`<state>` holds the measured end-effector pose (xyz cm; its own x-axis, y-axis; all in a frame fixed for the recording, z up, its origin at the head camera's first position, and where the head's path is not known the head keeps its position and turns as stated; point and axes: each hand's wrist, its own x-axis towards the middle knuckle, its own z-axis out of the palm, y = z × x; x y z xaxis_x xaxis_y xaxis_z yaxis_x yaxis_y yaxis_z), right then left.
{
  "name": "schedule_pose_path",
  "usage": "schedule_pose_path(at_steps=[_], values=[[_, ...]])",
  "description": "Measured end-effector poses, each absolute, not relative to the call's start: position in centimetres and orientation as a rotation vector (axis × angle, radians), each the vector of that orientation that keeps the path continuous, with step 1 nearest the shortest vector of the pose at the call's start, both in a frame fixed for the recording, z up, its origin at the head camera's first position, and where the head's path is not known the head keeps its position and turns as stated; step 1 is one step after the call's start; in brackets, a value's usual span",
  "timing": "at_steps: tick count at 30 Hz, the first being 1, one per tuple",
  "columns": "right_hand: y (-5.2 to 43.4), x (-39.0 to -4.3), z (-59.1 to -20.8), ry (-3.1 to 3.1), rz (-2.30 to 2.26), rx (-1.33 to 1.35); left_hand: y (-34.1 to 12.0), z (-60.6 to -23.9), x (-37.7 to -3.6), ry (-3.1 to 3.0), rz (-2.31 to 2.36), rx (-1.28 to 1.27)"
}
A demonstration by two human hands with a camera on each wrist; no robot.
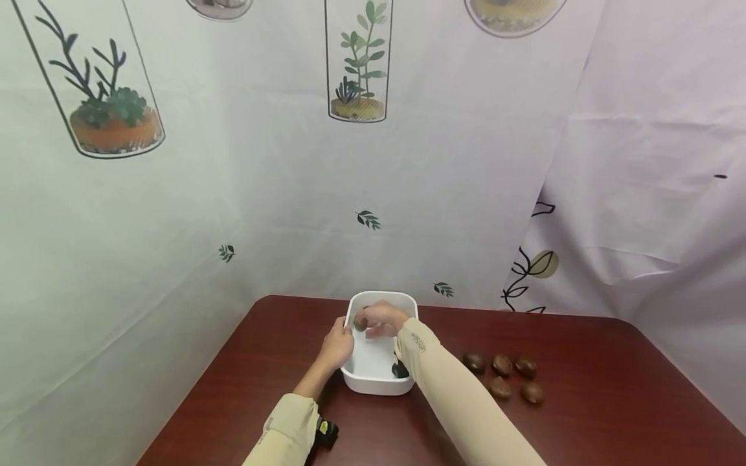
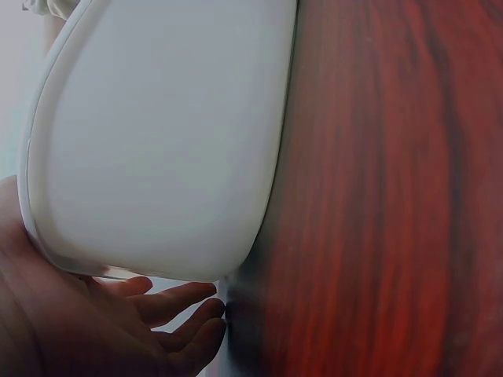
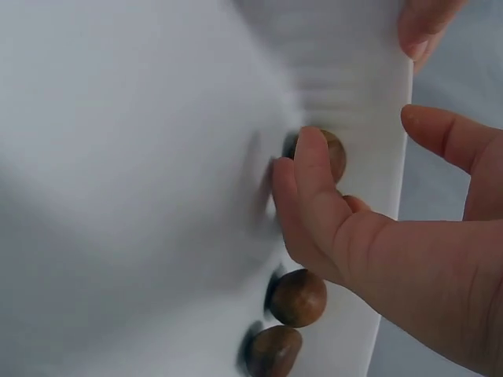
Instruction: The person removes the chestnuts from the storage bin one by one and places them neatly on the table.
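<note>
Chestnuts were what my hands were busy with: one brown nut (image 3: pixel 333 154) sat pinched between the fingers of my right hand (image 1: pixel 380 318), low over the white tub (image 1: pixel 408 304) near the middle of the head frame. In the right wrist view that nut showed just behind my fingertip, close against the tub's white wall, and two more nuts (image 3: pixel 299 297) lay on the tub floor at the lower middle of that frame, touching or almost touching each other. My left hand (image 1: pixel 337 345) rested against the tub's left outer side; from the left wrist view its fingers (image 2: pixel 169 302) lay loosely straight beneath the rounded corner, curled round nothing. The tub stood on the dark red bench (image 1: pixel 583 421). Right of it, well apart, five loose chestnuts (image 1: pixel 503 377) lay in a small cluster on the wood. Behind the bench hung a pale curtain (image 1: pixel 233 194) printed with plants in jars.
</note>
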<state>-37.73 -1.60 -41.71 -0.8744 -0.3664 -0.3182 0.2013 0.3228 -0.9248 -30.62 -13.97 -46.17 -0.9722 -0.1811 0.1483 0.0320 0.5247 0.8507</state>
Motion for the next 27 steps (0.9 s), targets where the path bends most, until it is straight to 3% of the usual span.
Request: schedule_pose_path(at_steps=[11, 27], values=[[-1.7, -38.0, -43.7, 2.021, -1.693, -0.088, -13.8, -46.4, -30.2, -2.549, -1.425, 0.127], [-2.4, -38.0, -42.5, 1.957, -1.665, -0.277, -14.0, -46.1, -30.7, -2.558, -1.406, 0.086]])
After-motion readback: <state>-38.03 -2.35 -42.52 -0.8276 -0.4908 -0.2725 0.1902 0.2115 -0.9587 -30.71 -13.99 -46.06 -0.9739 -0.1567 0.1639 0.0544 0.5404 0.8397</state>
